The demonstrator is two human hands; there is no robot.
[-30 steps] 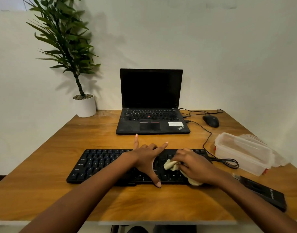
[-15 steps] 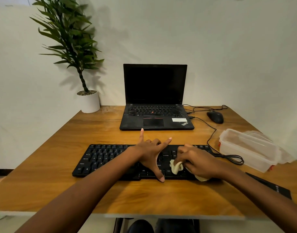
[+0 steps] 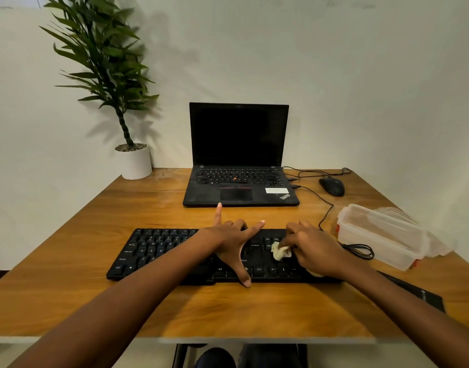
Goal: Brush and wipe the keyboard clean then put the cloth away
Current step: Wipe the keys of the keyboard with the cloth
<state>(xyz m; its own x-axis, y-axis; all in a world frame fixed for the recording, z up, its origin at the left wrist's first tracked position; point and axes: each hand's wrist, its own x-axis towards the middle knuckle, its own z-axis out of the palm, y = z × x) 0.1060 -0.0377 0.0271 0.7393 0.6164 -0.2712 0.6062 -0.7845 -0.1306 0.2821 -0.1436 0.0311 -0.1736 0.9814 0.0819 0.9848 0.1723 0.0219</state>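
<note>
A black keyboard [image 3: 159,248] lies across the near half of the wooden desk [image 3: 121,208]. My left hand [image 3: 232,241] rests on its middle with fingers spread, thumb at the front edge, holding it steady. My right hand [image 3: 311,248] sits over the keyboard's right part and grips a small crumpled pale cloth [image 3: 280,251], pressing it onto the keys. Part of the cloth is hidden under my palm.
An open black laptop [image 3: 238,155] stands behind the keyboard. A black mouse [image 3: 332,186] and its cable lie at the back right. A clear plastic box [image 3: 379,235] sits right of the keyboard, a flat black object [image 3: 419,296] nearer me. A potted plant [image 3: 133,162] stands back left.
My right hand has rubbed the cloth a little farther back and right over the keys. The left hand keeps its place on the keyboard. The camera view shifted slightly.
</note>
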